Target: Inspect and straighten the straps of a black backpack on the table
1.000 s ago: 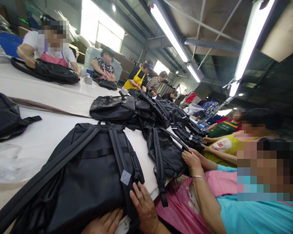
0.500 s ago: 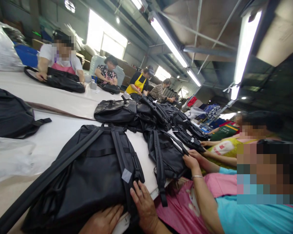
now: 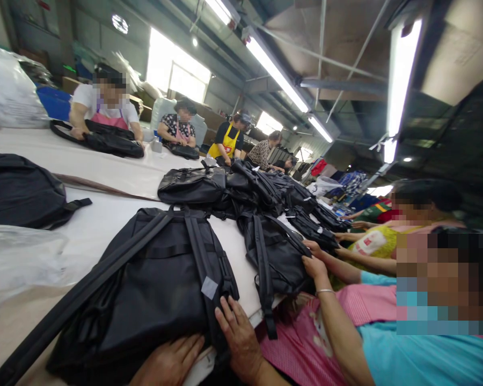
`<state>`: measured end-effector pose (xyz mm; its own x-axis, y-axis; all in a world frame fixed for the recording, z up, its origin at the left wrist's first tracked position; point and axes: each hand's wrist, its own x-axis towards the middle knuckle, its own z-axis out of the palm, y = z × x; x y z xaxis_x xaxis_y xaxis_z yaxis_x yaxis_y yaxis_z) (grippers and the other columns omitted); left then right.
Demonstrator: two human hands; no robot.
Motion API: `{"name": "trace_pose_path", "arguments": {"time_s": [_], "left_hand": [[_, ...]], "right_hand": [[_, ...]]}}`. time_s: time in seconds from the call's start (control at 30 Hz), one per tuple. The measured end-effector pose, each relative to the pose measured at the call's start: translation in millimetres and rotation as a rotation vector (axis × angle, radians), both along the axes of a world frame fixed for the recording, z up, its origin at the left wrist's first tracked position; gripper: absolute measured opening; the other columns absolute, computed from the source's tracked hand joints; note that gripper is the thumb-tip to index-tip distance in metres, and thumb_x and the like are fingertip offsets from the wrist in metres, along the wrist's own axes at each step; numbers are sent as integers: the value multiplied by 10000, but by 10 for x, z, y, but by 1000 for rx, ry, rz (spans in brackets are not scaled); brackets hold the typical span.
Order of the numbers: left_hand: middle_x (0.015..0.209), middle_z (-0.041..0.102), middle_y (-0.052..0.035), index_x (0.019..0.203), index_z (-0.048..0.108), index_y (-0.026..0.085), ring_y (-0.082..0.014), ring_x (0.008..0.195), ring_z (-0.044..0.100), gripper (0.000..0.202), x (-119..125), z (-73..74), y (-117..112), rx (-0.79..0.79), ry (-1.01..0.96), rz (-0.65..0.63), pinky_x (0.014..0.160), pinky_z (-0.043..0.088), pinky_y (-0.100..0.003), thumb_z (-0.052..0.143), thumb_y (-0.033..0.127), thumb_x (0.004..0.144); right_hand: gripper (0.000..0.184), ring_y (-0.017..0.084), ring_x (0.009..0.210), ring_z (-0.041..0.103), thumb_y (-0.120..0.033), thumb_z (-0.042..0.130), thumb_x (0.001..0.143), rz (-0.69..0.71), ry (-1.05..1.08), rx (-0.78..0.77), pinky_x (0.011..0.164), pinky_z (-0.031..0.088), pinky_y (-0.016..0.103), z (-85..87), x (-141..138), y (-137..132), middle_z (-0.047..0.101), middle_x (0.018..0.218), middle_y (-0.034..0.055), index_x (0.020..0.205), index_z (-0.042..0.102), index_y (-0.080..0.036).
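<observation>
A black backpack (image 3: pixel 165 289) lies on the table before me, its back panel and shoulder straps facing up. One long shoulder strap (image 3: pixel 84 289) trails off toward the lower left. On the other strap sits a small grey square patch (image 3: pixel 209 288). My left hand (image 3: pixel 171 360) rests against the backpack's near edge, fingers stretched out and partly cut off by the frame's bottom. At the right side of the backpack, my right hand (image 3: pixel 239 335) lies with its fingers spread, touching the side next to the strap. Neither hand is wrapped round anything.
Beside me on the right, a person in a blue top (image 3: pixel 418 348) handles another black backpack (image 3: pixel 279 257). A heap of black backpacks (image 3: pixel 197 185) lies farther up the table. At left are another black bag (image 3: pixel 20 190) and clear plastic (image 3: pixel 20 257). Several people work across the table.
The view has shifted slightly. Both my hands stay in about the same places on the backpack, which keeps its position. Across the table, the person at left has shifted their bag a little.
</observation>
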<state>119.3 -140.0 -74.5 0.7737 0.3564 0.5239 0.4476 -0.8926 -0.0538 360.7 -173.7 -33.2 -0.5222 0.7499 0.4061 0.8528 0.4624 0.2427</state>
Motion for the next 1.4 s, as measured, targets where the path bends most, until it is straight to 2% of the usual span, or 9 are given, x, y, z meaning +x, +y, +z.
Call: {"name": "trace_pose_path", "arguments": {"time_s": [0.37, 0.5, 0.63, 0.8, 0.97, 1.1, 1.23, 1.33, 1.4], "left_hand": [[1245, 620, -55, 1320, 466, 184, -178, 1062, 618, 679, 22, -46, -35, -137, 53, 22, 878, 517, -262, 382, -56, 691], [1243, 621, -63, 1285, 502, 176, -183, 1064, 616, 575, -53, 151, -95, -120, 46, 7, 875, 520, -267, 417, -13, 748], [1256, 609, -91, 1266, 527, 136, -212, 1161, 555, 419, -269, 464, -158, 0, -84, -44, 997, 461, -340, 459, 94, 855], [1490, 360, -86, 1418, 360, 159, -288, 1389, 267, 530, -464, 753, -58, -7, -30, 250, 1130, 274, -493, 481, 180, 902], [1551, 202, -105, 1476, 214, 145, -317, 1419, 159, 735, -445, 587, -29, -143, 63, 398, 1145, 179, -521, 558, 321, 851], [1543, 210, -137, 1466, 244, 108, -351, 1422, 112, 778, -456, 426, -23, -64, 38, 389, 1150, 47, -539, 567, 400, 821], [1523, 254, -160, 1463, 245, 86, -349, 1424, 94, 810, -477, 406, 6, -3, 3, 349, 1146, -23, -531, 522, 527, 843], [1550, 178, -137, 1482, 177, 115, -330, 1432, 70, 854, -452, 483, -37, -180, -10, 371, 1157, 9, -529, 593, 446, 814], [1553, 182, -119, 1482, 185, 142, -309, 1434, 87, 841, -466, 571, -84, -294, -37, 362, 1168, 67, -516, 615, 411, 812]], "right_hand": [[753, 303, 1414, 232, -3, 405, 683, 15, -1, 1, 1018, 471, 482, 14, 7, -5, 268, 1533, 117, 1424, 373, -136], [784, 299, 1415, 227, 13, 405, 682, 6, -6, -35, 1035, 456, 481, 18, 13, -24, 252, 1540, 107, 1447, 334, -147], [767, 293, 1418, 222, 28, 378, 716, -4, -10, -50, 1053, 437, 492, -14, 29, -26, 253, 1542, 98, 1457, 313, -158], [801, 302, 1414, 233, 51, 358, 692, -13, -9, -75, 1065, 418, 501, -34, 42, -31, 252, 1542, 92, 1461, 309, -167], [781, 312, 1393, 288, 38, 356, 711, 25, -7, -16, 1052, 418, 494, -85, 76, 5, 289, 1527, 90, 1460, 319, -182], [747, 298, 1363, 350, 22, 368, 761, 77, -71, 81, 1035, 425, 426, -120, 136, 98, 305, 1521, 76, 1470, 287, -198], [788, 206, 1275, 476, 68, 362, 705, 170, -204, 141, 975, 466, 295, 160, 218, 183, 440, 1450, 19, 1431, 376, -237], [673, 180, 1108, 596, 30, 383, 709, 249, -201, 73, 858, 518, 269, 640, 84, 209, 576, 1326, 34, 1301, 551, -241], [544, 204, 1048, 618, -20, 411, 769, 209, -109, 26, 858, 523, 318, 937, -184, 233, 611, 1271, 69, 1237, 598, -225]]}}
